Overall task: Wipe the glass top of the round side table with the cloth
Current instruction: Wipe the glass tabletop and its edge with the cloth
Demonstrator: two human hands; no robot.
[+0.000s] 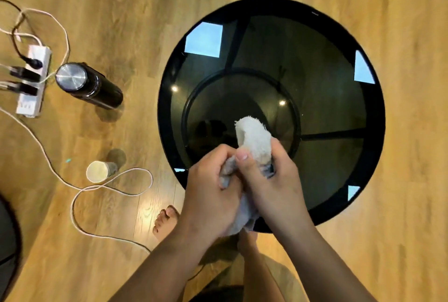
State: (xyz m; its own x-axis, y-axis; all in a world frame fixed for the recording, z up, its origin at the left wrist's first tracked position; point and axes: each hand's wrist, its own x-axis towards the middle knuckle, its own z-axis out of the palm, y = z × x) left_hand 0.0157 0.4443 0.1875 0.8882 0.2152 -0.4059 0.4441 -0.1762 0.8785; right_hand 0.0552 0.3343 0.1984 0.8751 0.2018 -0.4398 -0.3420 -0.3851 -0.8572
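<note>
The round side table (339,112) has a dark glass top with a black rim, and its ring frame shows through the glass. Ceiling lights and windows reflect in it. A pale, bunched cloth (254,138) is held above the near edge of the glass by both hands. My left hand (211,192) grips the cloth's lower grey part. My right hand (274,180) grips its upper part, thumb across the front. The cloth's white tip sticks up past my fingers. I cannot tell whether it touches the glass.
On the wooden floor to the left stand a black flask with a steel lid (87,83) and a small white cup (98,171). A power strip (31,83) with plugs and a white cable (109,187) lie there. My bare foot (166,221) is beside the table.
</note>
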